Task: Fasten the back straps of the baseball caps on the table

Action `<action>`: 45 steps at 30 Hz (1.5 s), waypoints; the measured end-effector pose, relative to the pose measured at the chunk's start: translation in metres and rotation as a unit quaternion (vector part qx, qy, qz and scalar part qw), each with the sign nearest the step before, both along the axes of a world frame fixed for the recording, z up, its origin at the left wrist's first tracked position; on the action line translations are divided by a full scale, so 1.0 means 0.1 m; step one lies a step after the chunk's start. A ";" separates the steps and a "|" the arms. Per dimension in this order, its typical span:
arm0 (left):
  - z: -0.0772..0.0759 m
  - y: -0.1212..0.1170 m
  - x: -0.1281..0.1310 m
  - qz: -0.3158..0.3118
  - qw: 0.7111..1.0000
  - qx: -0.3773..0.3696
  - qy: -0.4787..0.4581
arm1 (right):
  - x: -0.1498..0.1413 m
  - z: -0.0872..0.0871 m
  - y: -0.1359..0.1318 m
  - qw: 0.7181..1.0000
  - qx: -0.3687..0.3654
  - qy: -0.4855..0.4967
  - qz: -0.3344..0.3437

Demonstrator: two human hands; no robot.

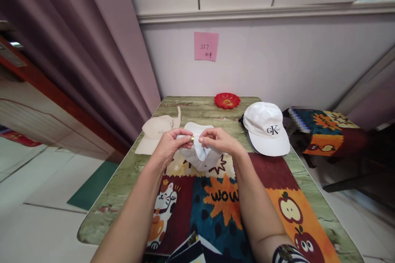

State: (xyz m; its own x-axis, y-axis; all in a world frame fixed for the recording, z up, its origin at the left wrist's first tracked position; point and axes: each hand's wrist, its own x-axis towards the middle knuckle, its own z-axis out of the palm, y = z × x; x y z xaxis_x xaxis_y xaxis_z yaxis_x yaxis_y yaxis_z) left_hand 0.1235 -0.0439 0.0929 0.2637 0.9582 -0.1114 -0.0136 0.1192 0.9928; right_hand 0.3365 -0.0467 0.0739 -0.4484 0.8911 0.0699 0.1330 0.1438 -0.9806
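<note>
A light-coloured cap (202, 164) lies in the middle of the table, its back turned towards me, beneath both hands. My left hand (173, 143) is closed in a pinch on a small gold-coloured buckle (192, 139) at the cap's back. Opposite it, my right hand (219, 139) pinches the cap's strap, though the fingertips cover most of it. A beige cap (156, 126) with its strap end sticking up rests just left of my left hand. To the right sits a white cap (264, 118) with dark letters on its front, over a darker cap's brim.
A red scalloped dish (227, 95) stands near the table's back edge. Under my arms a colourful patterned cloth (200, 197) covers part of the green wood-look table (111, 209). A pink note (206, 46) is stuck on the wall. A cloth-covered seat (336, 131) is at right.
</note>
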 end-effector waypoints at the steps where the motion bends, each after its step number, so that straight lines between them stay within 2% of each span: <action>1: 0.01 0.01 -0.02 0.002 1.000 0.014 0.019 | 0.01 -0.01 0.00 1.000 -0.019 0.008 0.017; 4: 0.07 0.06 -0.06 0.015 0.989 0.105 0.101 | 0.03 -0.03 0.01 0.998 -0.039 0.026 0.045; 6: 0.14 0.11 -0.07 -0.003 0.978 0.158 0.139 | 0.03 -0.04 0.01 0.999 -0.027 0.030 0.036; 8: 0.21 0.17 -0.08 -0.076 0.975 0.147 0.151 | 0.01 -0.03 0.01 0.999 -0.016 0.027 0.023; 11: 0.26 0.28 -0.09 -0.204 0.965 0.072 0.150 | 0.00 -0.04 0.02 1.000 -0.017 0.024 0.011; 14: 0.24 0.37 -0.11 -0.246 0.957 0.049 0.145 | 0.00 -0.05 0.04 0.999 -0.019 0.033 -0.006; 19: 0.16 0.44 -0.11 -0.242 0.959 0.052 0.138 | 0.02 -0.08 0.08 0.998 -0.026 0.040 -0.041; 30: 0.11 0.51 -0.06 -0.234 0.963 0.042 0.130 | 0.04 -0.10 0.11 0.998 -0.029 0.040 -0.039; 39: 0.09 0.53 -0.20 -0.240 0.961 0.028 0.137 | 0.21 -0.03 0.06 1.000 0.000 -0.024 0.007; 45: 0.12 0.54 -0.25 -0.262 0.949 0.022 0.172 | 0.21 -0.06 0.07 0.997 0.001 -0.044 -0.060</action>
State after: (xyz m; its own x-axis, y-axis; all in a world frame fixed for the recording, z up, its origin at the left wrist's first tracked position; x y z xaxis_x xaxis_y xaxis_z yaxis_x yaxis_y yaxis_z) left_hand 0.0983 0.0100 0.1054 0.6616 0.7105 -0.2399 0.3612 -0.0216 0.9322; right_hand 0.3576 -0.0398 0.0678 -0.3428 0.9387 0.0370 0.2357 0.1240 -0.9639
